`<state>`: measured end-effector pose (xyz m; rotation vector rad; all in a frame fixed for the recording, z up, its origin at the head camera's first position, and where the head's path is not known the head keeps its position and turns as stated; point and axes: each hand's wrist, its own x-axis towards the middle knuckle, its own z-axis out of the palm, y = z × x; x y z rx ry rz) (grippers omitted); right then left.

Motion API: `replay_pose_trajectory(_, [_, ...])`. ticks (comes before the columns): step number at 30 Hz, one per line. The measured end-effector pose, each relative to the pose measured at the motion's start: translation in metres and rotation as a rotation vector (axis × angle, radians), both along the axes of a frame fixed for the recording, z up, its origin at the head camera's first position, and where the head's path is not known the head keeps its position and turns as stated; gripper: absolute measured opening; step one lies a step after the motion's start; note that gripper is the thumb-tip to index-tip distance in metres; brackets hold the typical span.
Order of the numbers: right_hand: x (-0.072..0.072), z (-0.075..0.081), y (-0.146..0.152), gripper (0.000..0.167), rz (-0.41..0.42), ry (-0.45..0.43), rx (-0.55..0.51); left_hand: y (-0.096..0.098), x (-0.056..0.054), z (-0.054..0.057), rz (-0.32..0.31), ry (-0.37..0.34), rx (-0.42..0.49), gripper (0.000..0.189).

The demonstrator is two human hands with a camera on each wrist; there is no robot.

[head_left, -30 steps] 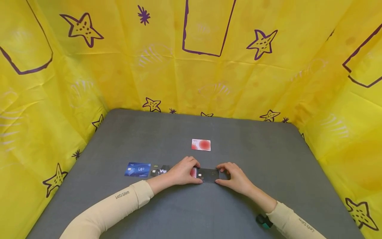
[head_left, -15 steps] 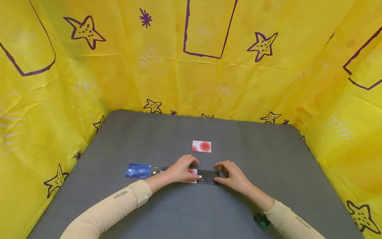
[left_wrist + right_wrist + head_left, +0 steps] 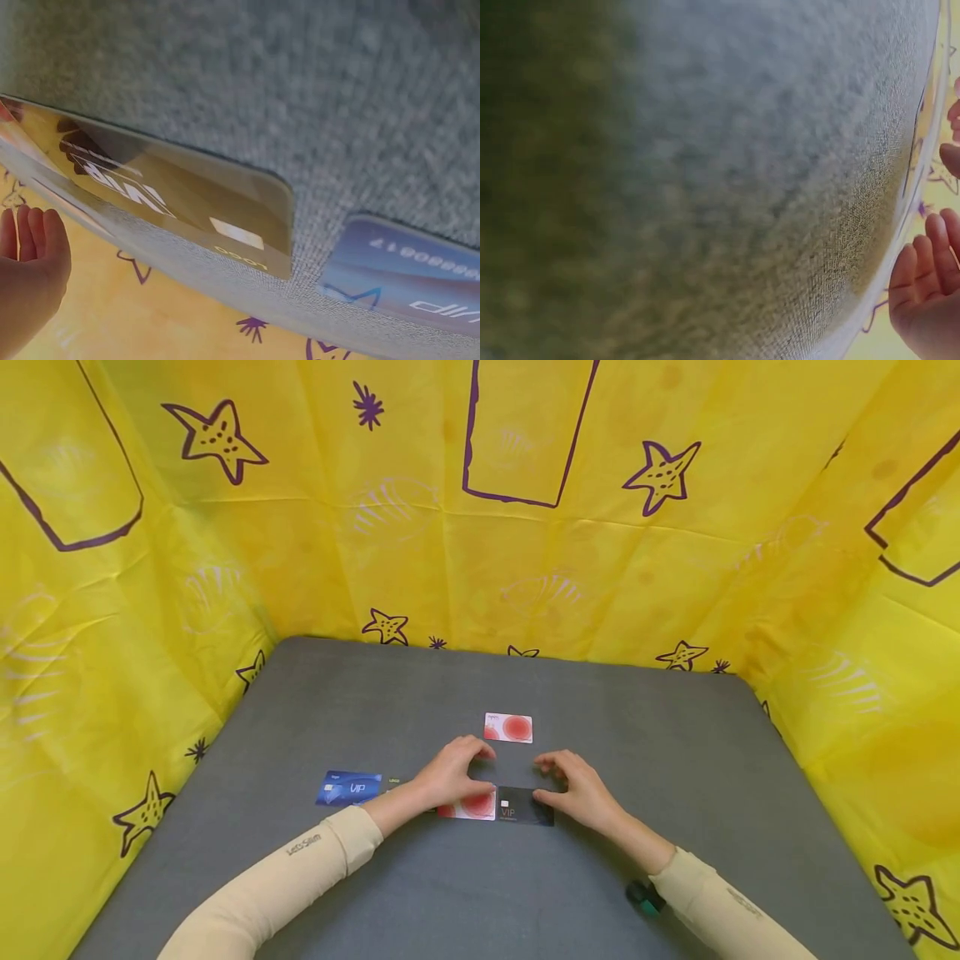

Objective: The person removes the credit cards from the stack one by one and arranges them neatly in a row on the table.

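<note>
In the head view a row of cards lies flat on the grey table [image 3: 480, 877]. From left to right come a blue VIP card [image 3: 349, 788], a dark card [image 3: 187, 199] mostly hidden by my left arm, a red-and-white card [image 3: 471, 807] and a black VIP card [image 3: 517, 811]. My left hand [image 3: 452, 772] hovers over the red-and-white card, fingers relaxed and thumb apart. Over the right end of the black card is my right hand [image 3: 580, 786], loosely bent, holding nothing; whether its thumb touches the card is unclear.
A second red-and-white card [image 3: 508, 727] lies alone beyond the row, towards the back. Yellow cloth [image 3: 495, 577] with starfish drawings stands around the table's back and sides. A dark wrist device [image 3: 645, 898] shows beside the right sleeve.
Both hands have come away from the black card, moving slightly up and back. More of the black card and the red-and-white card beside it now shows. The row stays in place.
</note>
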<state>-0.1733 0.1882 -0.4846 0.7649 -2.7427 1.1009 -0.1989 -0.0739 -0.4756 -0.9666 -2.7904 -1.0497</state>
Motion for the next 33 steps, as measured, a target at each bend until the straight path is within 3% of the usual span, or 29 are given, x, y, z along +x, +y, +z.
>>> replay_pose_trajectory(14, [-0.021,-0.002,-0.007,0.047,-0.028,-0.015,-0.019,-0.002,-0.017,0.0,0.072,-0.005,0.026,0.044])
replay_pose_trajectory(24, [-0.036,-0.002,-0.01,0.05,-0.038,-0.027,-0.054,-0.005,-0.028,-0.003,0.118,-0.101,0.029,0.047])
replay_pose_trajectory(33, [-0.049,-0.001,-0.016,0.051,-0.074,-0.064,-0.041,-0.007,-0.039,-0.004,0.141,-0.077,0.051,0.045])
